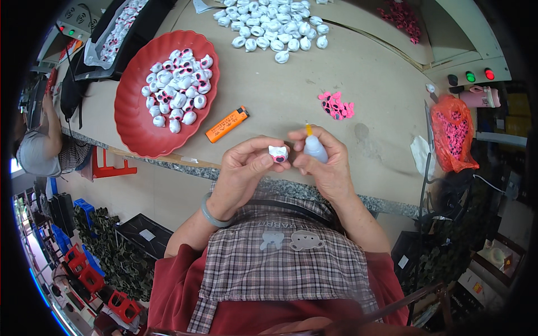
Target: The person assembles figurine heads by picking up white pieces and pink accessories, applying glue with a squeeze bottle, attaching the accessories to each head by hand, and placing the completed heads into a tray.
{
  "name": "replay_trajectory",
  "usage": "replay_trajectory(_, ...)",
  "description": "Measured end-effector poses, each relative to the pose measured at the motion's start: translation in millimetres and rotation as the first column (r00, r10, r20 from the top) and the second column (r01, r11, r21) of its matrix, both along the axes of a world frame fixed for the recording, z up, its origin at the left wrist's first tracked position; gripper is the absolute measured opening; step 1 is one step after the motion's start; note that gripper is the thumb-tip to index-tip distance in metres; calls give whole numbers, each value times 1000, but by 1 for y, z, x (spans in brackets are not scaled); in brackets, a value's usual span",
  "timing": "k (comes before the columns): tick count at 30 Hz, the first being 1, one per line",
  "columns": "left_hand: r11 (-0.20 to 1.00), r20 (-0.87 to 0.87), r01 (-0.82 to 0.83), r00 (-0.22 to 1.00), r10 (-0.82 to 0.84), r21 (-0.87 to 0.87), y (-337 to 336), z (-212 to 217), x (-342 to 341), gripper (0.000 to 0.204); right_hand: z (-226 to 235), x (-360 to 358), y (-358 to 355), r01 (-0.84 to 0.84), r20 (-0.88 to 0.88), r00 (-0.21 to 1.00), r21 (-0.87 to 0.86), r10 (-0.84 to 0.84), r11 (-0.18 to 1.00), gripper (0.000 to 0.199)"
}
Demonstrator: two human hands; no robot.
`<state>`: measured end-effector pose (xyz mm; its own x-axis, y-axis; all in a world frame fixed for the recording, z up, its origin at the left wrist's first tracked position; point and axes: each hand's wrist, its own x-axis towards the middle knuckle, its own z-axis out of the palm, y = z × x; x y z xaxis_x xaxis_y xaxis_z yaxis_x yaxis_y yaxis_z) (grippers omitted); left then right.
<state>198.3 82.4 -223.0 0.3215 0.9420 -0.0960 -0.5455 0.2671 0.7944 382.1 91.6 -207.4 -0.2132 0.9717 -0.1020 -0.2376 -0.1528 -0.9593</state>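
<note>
Between the thumb and fingers of my left hand (246, 165) is a small white cat-head figure (278, 152) with pink-rimmed dark glasses on its front. My right hand (330, 171) is wrapped round a translucent squeeze bottle (316, 149), its yellow nozzle tilted up and a thin tip at the end. Both hands are close together above the near edge of the table. Beyond them lies a small heap of pink glasses pieces (337, 105). An orange lighter-shaped box (227, 124) rests on the table to the left of the pieces.
A red scalloped dish (131, 112) at the left holds many figures, some with glasses. Plain white figures (274, 25) are heaped at the far side. A red plastic bag (455, 131) of pink pieces hangs at the right edge. Another person (42, 148) sits far left.
</note>
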Motion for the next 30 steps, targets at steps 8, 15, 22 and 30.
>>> replay_trajectory(8, 987, 203, 16, 979, 16, -157, 6, 11, -11, 30, 5, 10, 6, 61, -173, 981, -127, -83, 990, 21)
replay_trajectory(15, 701, -464, -298, 575, 674, 648, 26, 36, -69, 22, 5, 26, 8, 86, -111, 989, -128, -100, 988, 17)
replay_trajectory(22, 577, -511, 333, -271, 816, 745, 72, 76, -71, 39, 4, 32, 5, 90, -108, 989, -144, -106, 985, 15)
replay_trajectory(30, 591, -687, 399, 153, 710, 701, 128, 38, 24, 30, 4, 34, 5, 74, -112, 990, -121, -88, 990, 16)
